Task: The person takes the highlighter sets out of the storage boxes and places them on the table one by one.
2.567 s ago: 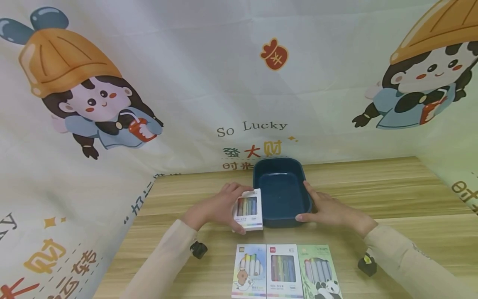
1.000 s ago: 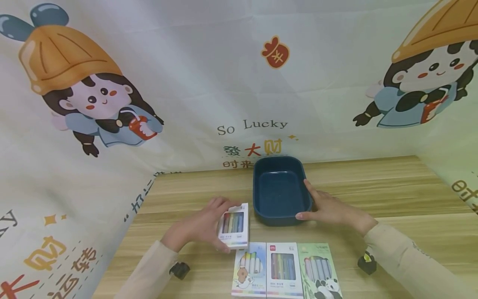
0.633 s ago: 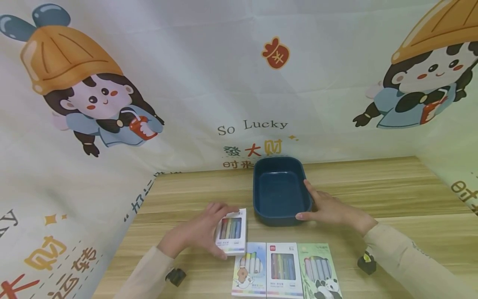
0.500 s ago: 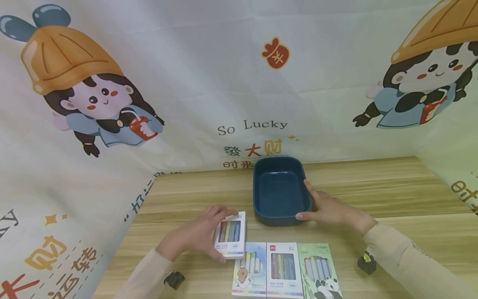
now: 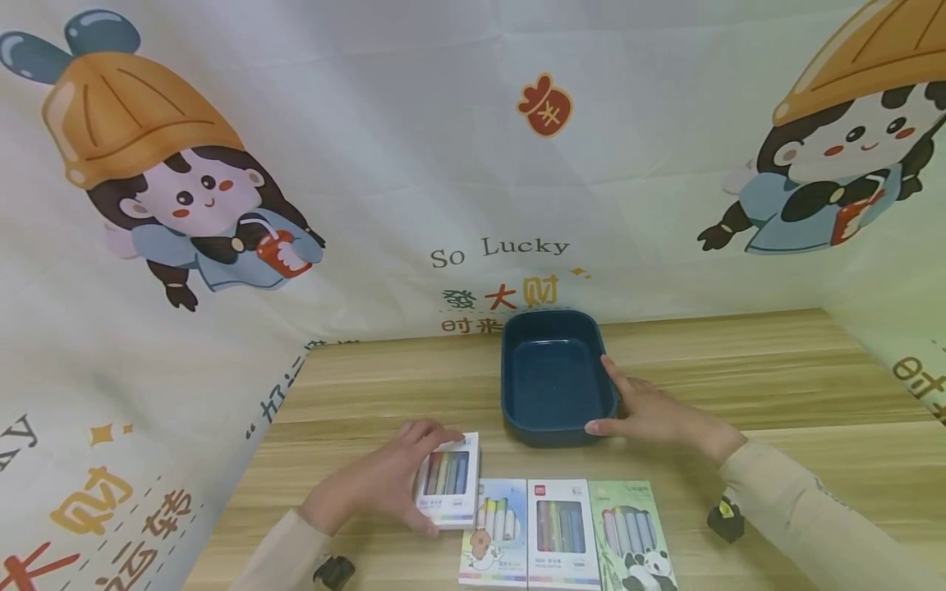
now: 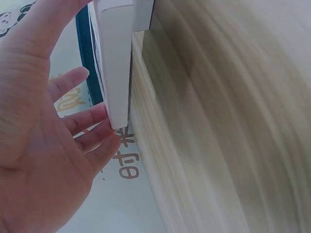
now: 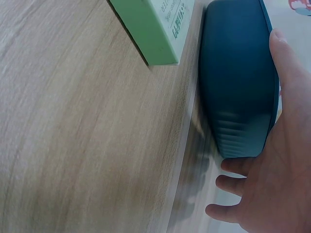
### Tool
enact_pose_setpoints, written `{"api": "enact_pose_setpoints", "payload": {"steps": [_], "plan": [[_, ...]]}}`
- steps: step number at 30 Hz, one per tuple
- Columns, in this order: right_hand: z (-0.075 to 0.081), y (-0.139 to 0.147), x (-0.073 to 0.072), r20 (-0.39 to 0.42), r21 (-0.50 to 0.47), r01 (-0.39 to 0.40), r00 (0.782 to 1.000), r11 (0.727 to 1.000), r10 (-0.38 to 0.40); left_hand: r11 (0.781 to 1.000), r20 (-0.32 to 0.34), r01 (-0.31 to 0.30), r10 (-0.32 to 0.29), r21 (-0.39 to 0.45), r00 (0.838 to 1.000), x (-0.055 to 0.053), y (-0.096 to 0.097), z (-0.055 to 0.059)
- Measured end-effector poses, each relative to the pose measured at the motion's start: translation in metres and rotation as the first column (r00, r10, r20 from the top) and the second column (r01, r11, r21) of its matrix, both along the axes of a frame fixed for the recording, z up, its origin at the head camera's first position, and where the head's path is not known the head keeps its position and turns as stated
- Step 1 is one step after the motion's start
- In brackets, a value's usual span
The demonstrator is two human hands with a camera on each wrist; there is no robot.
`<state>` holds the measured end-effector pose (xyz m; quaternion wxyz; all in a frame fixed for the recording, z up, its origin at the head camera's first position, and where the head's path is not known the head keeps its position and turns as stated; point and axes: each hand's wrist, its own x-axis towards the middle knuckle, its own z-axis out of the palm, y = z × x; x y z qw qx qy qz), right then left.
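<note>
My left hand [image 5: 395, 476] holds a white box of highlighters [image 5: 447, 488] by its left side, thumb at the near end and fingers at the far end. Coloured pens show through its window. Its right edge overlaps the corner of a blue box of highlighters [image 5: 493, 533] in the head view. In the left wrist view the white box [image 6: 116, 73] appears edge-on beside the fingers. My right hand [image 5: 654, 414] rests against the near right corner of a dark blue bin [image 5: 557, 437]; its thumb and fingers lie fairly straight along the outside. Nothing lies in the bin.
A second white box [image 5: 564, 566] and a green panda box [image 5: 631, 542] continue the row to the right of the blue box, near the front. All stand on a wood-grain table [image 5: 739, 369]. A printed curtain [image 5: 414, 164] hangs behind and at both sides.
My left hand has carried the white box from the bin's left side leftward and nearer, to beside the left end of the row. The right hand and bin stay put.
</note>
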<state>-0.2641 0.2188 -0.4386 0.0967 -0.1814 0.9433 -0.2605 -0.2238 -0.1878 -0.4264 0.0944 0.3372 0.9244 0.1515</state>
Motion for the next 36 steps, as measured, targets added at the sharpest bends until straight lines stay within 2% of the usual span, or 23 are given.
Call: {"api": "enact_pose_setpoints", "payload": {"steps": [4,13,23,36], "plan": [[0.000,0.001,0.000,-0.005,0.003,-0.003,1.000,1.000,0.003,1.000,-0.011,0.009,-0.010,-0.007,1.000,0.004,-0.002,-0.002],[-0.001,0.001,-0.001,-0.009,-0.003,-0.003,1.000,1.000,0.003,1.000,0.023,-0.021,0.021,-0.009,1.000,0.011,-0.008,-0.003],[-0.002,0.002,-0.001,-0.006,-0.008,-0.002,1.000,1.000,0.002,1.000,0.005,-0.011,0.011,-0.015,1.000,0.017,-0.016,-0.008],[-0.001,0.001,-0.001,-0.009,0.003,-0.004,1.000,1.000,0.004,0.999,0.035,-0.023,0.024,-0.026,0.999,0.028,-0.018,-0.013]]}}
